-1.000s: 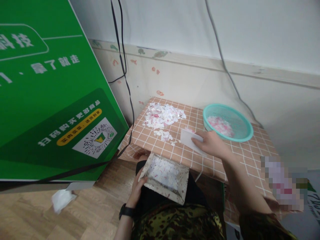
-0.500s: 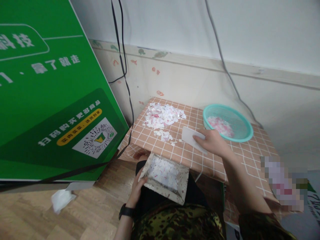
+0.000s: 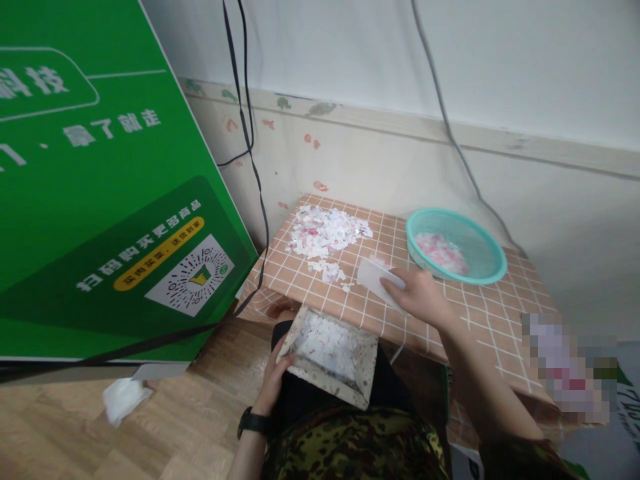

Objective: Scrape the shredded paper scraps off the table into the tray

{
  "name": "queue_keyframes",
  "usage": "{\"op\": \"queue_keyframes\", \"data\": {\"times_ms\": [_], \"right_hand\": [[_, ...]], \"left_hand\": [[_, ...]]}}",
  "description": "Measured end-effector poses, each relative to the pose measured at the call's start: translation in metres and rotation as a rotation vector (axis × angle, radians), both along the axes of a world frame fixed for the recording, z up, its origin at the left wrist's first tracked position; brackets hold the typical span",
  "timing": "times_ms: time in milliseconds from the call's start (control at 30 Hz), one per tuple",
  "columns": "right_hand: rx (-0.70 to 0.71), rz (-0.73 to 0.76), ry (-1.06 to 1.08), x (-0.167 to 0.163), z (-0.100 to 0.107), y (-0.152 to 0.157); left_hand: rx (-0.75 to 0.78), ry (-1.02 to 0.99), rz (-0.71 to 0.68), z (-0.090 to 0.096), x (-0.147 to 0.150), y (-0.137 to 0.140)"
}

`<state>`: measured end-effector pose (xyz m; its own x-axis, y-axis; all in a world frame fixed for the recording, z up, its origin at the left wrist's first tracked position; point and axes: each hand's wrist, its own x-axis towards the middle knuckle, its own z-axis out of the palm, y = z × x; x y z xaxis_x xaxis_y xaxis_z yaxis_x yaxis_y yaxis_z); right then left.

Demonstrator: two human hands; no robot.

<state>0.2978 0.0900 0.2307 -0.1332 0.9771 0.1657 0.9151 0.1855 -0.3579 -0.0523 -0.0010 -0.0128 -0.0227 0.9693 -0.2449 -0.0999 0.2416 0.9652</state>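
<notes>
Nearest, the left hand (image 3: 279,370), a dark band (image 3: 254,423) on its wrist, grips the left edge of a shallow speckled tray (image 3: 330,379); the thumb lies over the rim, the other fingers mostly out of sight. The tray tilts above the person's dark-clad lap, just in front of the table edge, with white scraps (image 3: 323,341) spread inside it.

Beyond and to the right, the right hand (image 3: 419,293) pinches a white card (image 3: 373,277) over the checked tablecloth (image 3: 390,233), thumb on the near face. Whether the card's lower edge touches the cloth I cannot tell.

A few pinkish bits (image 3: 381,262) show just behind the card; left of it lies a small scatter (image 3: 327,271) and, farther back, a larger white-and-pink heap (image 3: 327,230) — both apart from either hand. Behind the right hand stands a turquoise basin (image 3: 493,263) — pink and white pieces (image 3: 440,252) inside — before the pale wall (image 3: 360,157).
</notes>
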Motion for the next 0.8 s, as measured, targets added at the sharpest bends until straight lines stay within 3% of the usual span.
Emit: {"op": "queue_keyframes", "data": {"times_ms": [167, 333, 500, 700, 800], "right_hand": [[0.021, -0.001, 0.141, -0.006, -0.009, -0.017], [0.095, -0.145, 0.149, -0.005, -0.021, -0.026], [0.037, -0.203, 0.224, -0.003, -0.027, -0.038], [0.124, -0.499, 0.386, 0.004, -0.039, -0.058], [0.092, -0.565, 0.480, 0.001, -0.047, -0.063]], "left_hand": [[0.006, 0.002, -0.012, 0.002, 0.000, 0.000], [0.004, 0.017, -0.007, -0.004, -0.002, -0.002], [-0.012, 0.009, 0.010, -0.005, -0.002, -0.002], [-0.009, 0.009, 0.009, 0.001, 0.000, -0.002], [-0.007, 0.012, 0.001, 0.007, 0.001, -0.001]]}}
